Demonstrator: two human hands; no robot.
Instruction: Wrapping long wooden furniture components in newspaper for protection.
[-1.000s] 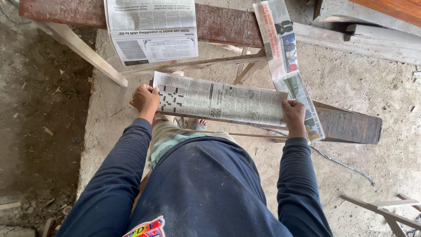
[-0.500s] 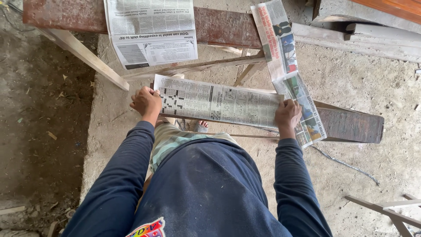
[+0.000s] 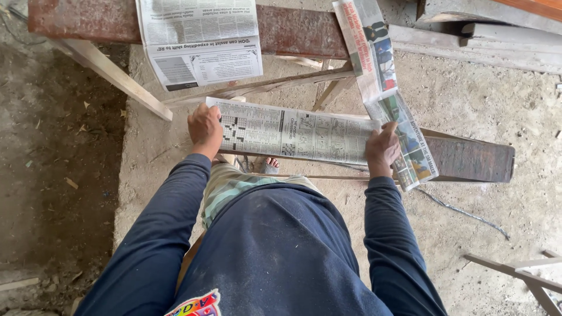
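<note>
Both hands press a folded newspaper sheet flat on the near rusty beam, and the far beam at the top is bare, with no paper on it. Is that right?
Not quite. In the head view the left hand and right hand do press the folded newspaper sheet on the near beam, but the far beam is not bare: another newspaper sheet is draped over it.

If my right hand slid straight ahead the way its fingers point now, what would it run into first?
The right hand rests on the crossword newspaper sheet, fingers pointing up and slightly right. Straight ahead it would probably first meet the colourful folded newspaper strip that hangs down from the rusty beam, though depth is unclear.
</note>
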